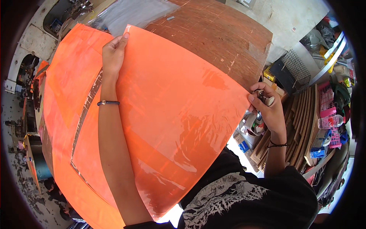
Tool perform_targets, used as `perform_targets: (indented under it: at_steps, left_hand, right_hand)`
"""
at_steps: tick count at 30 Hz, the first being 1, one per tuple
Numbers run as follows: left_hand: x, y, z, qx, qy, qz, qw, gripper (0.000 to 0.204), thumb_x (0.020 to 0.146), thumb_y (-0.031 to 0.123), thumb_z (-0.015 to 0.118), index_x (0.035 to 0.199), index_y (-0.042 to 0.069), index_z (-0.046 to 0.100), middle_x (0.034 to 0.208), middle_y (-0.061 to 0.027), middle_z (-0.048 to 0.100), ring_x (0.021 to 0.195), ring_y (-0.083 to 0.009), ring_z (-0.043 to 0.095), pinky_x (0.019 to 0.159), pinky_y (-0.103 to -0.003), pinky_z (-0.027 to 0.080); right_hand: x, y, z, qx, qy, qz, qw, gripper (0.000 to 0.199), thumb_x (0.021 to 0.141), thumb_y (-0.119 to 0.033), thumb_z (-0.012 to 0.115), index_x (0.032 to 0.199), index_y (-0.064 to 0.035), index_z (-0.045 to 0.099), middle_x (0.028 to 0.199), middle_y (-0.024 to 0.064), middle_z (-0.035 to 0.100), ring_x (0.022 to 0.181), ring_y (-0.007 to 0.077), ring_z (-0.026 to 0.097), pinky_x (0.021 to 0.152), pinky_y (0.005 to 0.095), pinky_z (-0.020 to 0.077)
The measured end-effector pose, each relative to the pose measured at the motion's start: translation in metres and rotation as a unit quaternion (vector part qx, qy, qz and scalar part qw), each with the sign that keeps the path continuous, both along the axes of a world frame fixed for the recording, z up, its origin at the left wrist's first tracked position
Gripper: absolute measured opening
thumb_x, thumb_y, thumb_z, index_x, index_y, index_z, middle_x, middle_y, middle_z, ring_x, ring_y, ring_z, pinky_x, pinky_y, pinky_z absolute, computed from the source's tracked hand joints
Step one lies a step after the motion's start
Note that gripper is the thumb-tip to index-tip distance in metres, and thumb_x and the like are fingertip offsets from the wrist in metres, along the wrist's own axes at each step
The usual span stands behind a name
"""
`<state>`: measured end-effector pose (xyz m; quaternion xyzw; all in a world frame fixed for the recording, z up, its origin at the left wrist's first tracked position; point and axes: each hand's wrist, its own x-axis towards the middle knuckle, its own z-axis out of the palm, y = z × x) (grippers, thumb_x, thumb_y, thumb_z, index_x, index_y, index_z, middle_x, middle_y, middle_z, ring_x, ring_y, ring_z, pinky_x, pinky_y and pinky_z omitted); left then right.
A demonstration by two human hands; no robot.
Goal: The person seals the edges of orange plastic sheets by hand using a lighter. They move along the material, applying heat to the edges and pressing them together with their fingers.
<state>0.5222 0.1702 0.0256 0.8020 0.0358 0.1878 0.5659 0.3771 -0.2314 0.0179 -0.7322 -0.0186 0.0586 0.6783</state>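
A glossy orange plastic sheet (171, 91) spreads in front of me, its near edge hanging close to my body. At its far left corner, my left hand (114, 53) is closed, pinching the edge between thumb and fingers. My right hand (267, 103) pinches the right corner, and its fingers also hold a small shiny metal tool (260, 94) whose kind I cannot make out. More orange sheets (76, 72) lie to the left, under my left forearm, with a narrow strip of brown board showing between them.
A worn brown wooden board (217, 30) lies beneath the sheets, with clear plastic film (129, 15) at its far left. On the right are stacked wooden strips (295, 118), a black wire rack (295, 68), a plastic bottle (331, 121) and pink baskets (327, 95).
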Motion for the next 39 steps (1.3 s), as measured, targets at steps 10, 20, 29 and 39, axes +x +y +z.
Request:
perform_targets:
  at_steps: [10, 20, 29, 39]
  left_hand:
    - [0.005, 0.011, -0.010, 0.021, -0.007, 0.015, 1.000, 0.038, 0.092, 0.035, 0.064, 0.103, -0.001, 0.070, 0.084, 0.0020, 0.066, 0.075, -0.0038, 0.055, 0.070, -0.021, 0.045]
    - [0.003, 0.007, -0.008, 0.030, -0.006, 0.021, 0.999, 0.039, 0.091, 0.032, 0.065, 0.111, -0.001, 0.067, 0.098, -0.0036, 0.069, 0.089, -0.0082, 0.061, 0.080, -0.022, 0.048]
    - [0.003, 0.009, -0.001, 0.023, -0.003, -0.015, 1.000, 0.031, 0.093, 0.031, 0.062, 0.093, 0.001, 0.067, 0.082, 0.0017, 0.062, 0.072, -0.0057, 0.054, 0.066, -0.022, 0.043]
    - [-0.002, -0.003, -0.004, 0.222, -0.071, 0.064, 0.970, 0.030, 0.088, 0.036, 0.064, 0.096, 0.008, 0.072, 0.079, -0.0113, 0.070, 0.070, -0.0212, 0.065, 0.068, -0.034, 0.050]
  right_hand:
    - [0.001, 0.004, -0.001, -0.018, 0.004, -0.009, 1.000, 0.019, 0.089, -0.008, 0.066, 0.104, -0.0004, 0.056, 0.071, -0.0025, 0.055, 0.059, 0.0044, 0.053, 0.051, 0.0185, 0.0398]
    - [0.002, 0.003, -0.003, -0.027, 0.011, -0.014, 0.999, 0.024, 0.088, -0.010, 0.067, 0.108, -0.0007, 0.056, 0.070, -0.0005, 0.057, 0.060, 0.0047, 0.053, 0.050, 0.0185, 0.0384]
    - [0.008, 0.004, -0.005, -0.024, 0.005, -0.009, 1.000, 0.021, 0.088, -0.009, 0.066, 0.106, -0.0019, 0.057, 0.072, -0.0021, 0.055, 0.059, 0.0044, 0.053, 0.050, 0.0179, 0.0372]
    - [0.000, 0.004, -0.004, -0.028, 0.001, -0.018, 0.999, 0.019, 0.089, -0.007, 0.064, 0.104, -0.0031, 0.055, 0.074, -0.0020, 0.054, 0.058, 0.0049, 0.052, 0.048, 0.0189, 0.0371]
